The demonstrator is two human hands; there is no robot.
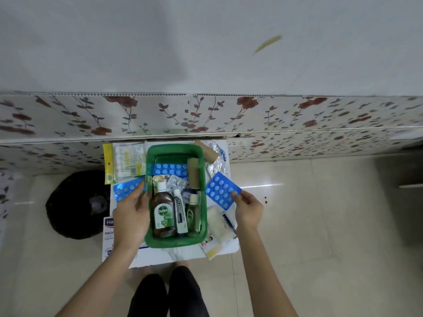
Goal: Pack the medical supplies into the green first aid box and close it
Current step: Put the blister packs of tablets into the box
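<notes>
The green first aid box [175, 149] lies open on a small white table [183, 253]. Inside it are a Dettol bottle [163, 213], a white tube [179, 213], a small bottle [194, 211], a brown roll [193, 172], a silver pill strip [176, 182] and a blue blister pack [170, 169]. My right hand [248, 208] pinches another blue blister pack [220, 191] just right of the box. My left hand [131, 216] rests at the box's left wall, fingers touching a third blue blister pack [124, 189] on the table.
A yellow-edged packet [123, 163] lies left of the box. Foil strips [217, 161], a cotton wad [216, 221] and small packets [211, 248] lie to its right. A white carton [107, 232] sits under my left wrist. A black bag [77, 204] stands on the floor.
</notes>
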